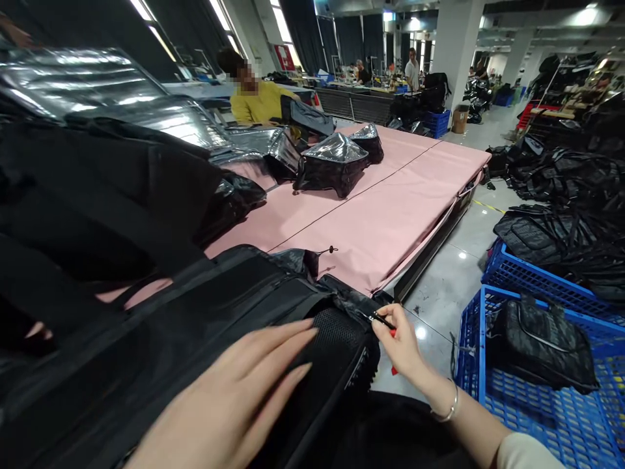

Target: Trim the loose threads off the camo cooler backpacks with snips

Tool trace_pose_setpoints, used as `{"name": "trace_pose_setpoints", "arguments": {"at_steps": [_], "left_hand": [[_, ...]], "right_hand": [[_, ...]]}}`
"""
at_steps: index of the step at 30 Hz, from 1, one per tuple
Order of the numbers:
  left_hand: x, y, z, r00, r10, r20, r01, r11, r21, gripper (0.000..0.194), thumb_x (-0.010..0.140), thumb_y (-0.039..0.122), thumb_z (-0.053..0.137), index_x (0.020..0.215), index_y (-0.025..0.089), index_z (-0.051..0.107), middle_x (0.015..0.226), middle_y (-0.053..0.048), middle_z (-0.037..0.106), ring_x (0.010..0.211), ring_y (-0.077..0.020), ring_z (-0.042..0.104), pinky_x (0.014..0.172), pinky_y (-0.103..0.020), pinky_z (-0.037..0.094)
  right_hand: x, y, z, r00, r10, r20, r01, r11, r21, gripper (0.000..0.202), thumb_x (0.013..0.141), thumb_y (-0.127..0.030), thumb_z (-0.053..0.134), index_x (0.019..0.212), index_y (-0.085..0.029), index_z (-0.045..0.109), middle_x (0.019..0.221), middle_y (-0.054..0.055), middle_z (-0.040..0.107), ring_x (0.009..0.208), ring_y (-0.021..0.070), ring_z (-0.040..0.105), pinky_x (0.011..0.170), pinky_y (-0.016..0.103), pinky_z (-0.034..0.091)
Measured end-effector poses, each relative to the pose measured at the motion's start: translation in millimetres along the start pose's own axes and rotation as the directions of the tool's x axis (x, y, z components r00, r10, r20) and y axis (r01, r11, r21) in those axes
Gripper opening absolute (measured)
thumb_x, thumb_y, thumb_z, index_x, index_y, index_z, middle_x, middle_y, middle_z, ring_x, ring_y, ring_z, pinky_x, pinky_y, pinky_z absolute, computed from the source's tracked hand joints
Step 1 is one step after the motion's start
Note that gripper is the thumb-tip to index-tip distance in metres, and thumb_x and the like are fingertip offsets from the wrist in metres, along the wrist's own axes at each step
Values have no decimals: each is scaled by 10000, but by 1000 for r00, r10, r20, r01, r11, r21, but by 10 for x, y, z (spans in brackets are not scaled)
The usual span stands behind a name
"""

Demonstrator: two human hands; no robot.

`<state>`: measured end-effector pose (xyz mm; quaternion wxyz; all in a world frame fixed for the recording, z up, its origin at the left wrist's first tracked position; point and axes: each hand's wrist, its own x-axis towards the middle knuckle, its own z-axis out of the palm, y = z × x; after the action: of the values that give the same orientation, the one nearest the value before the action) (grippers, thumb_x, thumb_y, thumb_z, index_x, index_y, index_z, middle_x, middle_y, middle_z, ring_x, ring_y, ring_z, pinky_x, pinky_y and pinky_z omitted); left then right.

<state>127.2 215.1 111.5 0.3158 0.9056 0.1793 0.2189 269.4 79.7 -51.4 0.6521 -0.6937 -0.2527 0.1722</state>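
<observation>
A black bag [234, 312] with a mesh panel [336, 329] and a zipper edge lies in front of me at the pink table's near end. My left hand [229, 384] rests over it, fingers stretched out and close together, holding nothing; the fingertips are beside the mesh. At the bag's right corner, my right hand [401, 342] is closed on what looks like a pair of small scissors [385, 320], black and red with a metal tip. That tip is close to the bag's edge. My fingers hide much of the tool.
Silver-lined black bags [336, 163] stand on the pink table [390, 195]. A large silver-lined piece [97, 91] is at left. Across the table, a person in yellow [263, 101] handles a bag. Blue crates [473, 365] and heaped black bags [561, 176] line the right floor.
</observation>
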Motion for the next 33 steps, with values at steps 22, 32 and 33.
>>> {"name": "trace_pose_setpoints", "arguments": {"at_steps": [22, 32, 33], "left_hand": [[-309, -350, 1061, 910, 394, -130, -266, 795, 545, 185, 825, 99, 490, 915, 191, 623, 838, -27, 710, 912, -227, 633, 960, -491, 234], [-330, -333, 1065, 915, 383, -127, -265, 806, 529, 186, 821, 100, 491, 910, 201, 620, 832, -18, 705, 915, -217, 629, 959, -479, 222], [-334, -342, 1067, 915, 384, -122, -268, 806, 529, 186, 821, 99, 490, 911, 199, 619, 834, -20, 705, 916, -219, 628, 957, -478, 226]], "right_hand": [[-406, -120, -173, 985, 113, 130, -74, 958, -276, 80, 848, -274, 455, 878, -222, 508, 694, -34, 538, 588, 116, 484, 515, 212, 312], [-381, -105, -189, 988, 73, 139, -35, 966, -255, 95, 837, -271, 458, 859, -211, 529, 653, -39, 511, 546, 105, 448, 484, 210, 297], [-381, -100, -186, 988, 71, 138, -35, 968, -250, 94, 836, -268, 461, 850, -209, 532, 641, -42, 501, 537, 101, 436, 488, 210, 297]]}}
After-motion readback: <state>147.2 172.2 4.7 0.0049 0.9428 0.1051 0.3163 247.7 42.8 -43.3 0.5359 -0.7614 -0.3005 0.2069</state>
